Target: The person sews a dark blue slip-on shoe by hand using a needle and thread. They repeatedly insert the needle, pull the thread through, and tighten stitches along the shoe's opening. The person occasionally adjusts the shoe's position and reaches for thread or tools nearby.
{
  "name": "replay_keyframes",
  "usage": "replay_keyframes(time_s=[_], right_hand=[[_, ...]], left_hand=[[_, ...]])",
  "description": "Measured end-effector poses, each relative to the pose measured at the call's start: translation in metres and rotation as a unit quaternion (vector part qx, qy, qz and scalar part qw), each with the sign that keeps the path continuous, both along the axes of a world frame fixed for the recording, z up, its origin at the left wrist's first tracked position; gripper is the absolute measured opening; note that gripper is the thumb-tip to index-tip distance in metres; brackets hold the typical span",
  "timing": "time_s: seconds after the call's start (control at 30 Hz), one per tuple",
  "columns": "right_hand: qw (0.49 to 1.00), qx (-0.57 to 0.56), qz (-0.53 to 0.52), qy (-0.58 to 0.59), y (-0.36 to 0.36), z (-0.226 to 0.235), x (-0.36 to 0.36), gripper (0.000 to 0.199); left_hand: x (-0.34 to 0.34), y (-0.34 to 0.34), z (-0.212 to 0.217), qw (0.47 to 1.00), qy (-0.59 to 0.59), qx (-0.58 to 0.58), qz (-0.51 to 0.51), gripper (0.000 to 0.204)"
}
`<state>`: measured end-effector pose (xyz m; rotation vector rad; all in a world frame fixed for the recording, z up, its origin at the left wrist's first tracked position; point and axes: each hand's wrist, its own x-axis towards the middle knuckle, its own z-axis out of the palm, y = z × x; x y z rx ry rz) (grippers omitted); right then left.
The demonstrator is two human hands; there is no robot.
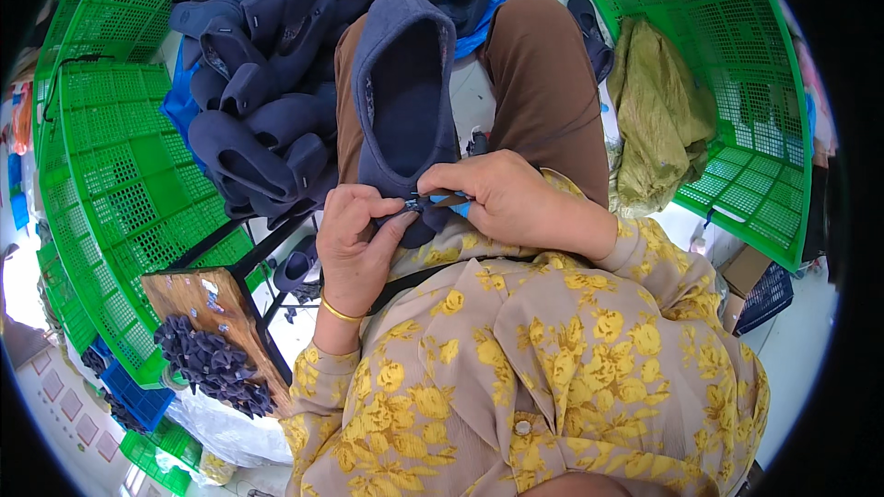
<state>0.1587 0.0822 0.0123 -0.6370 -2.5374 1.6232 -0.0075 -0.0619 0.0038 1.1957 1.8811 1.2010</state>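
Observation:
A navy fabric slipper [405,92] lies across my lap, its opening up and its near end under my hands. My left hand [357,235] is closed, thumb and forefinger pinching a small dark trim piece [414,206] against that near end. From the right, my right hand [497,198] meets it, fingers closed round a small tool with a dark blade and a blue handle [459,206], perhaps thread snips. Its fingertips press at the same spot. The exact contact there is partly hidden by my fingers.
Many navy slippers [267,129] are heaped on blue sheeting at the far left. Beside my left arm, a wooden board [184,290] on a black frame bears a pile of dark fabric bows [212,359]. Green crates [110,193] flank me; an olive sack [654,110] lies right.

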Motion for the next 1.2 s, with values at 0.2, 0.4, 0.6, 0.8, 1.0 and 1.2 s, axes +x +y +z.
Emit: replay_keyframes(time_s=[0.2,0.4,0.6,0.8,1.0,1.2], right_hand=[[0.997,0.024,0.014,0.068,0.003,-0.012,0.0,0.048],[0.996,0.084,0.001,0.018,-0.009,-0.015,-0.009,0.045],[0.994,0.109,0.005,0.007,-0.011,-0.007,-0.016,0.044],[0.98,0.172,0.092,0.03,-0.004,-0.006,-0.029,0.038],[0.97,0.224,0.088,0.034,0.013,0.008,-0.032,0.023],[0.956,-0.095,-0.155,0.229,0.007,0.028,-0.051,0.014]], left_hand=[[-0.001,-0.003,-0.006,1.0,-0.015,0.01,0.007,0.021],[0.004,-0.004,-0.009,0.999,-0.03,0.014,0.036,0.021],[0.012,-0.007,-0.015,0.998,-0.014,0.034,0.059,0.02],[0.013,-0.009,-0.016,0.997,-0.002,0.019,0.069,0.02],[0.012,-0.008,-0.01,0.997,-0.035,0.005,0.066,0.02],[0.012,0.001,-0.004,0.999,0.008,-0.008,0.032,0.016]])
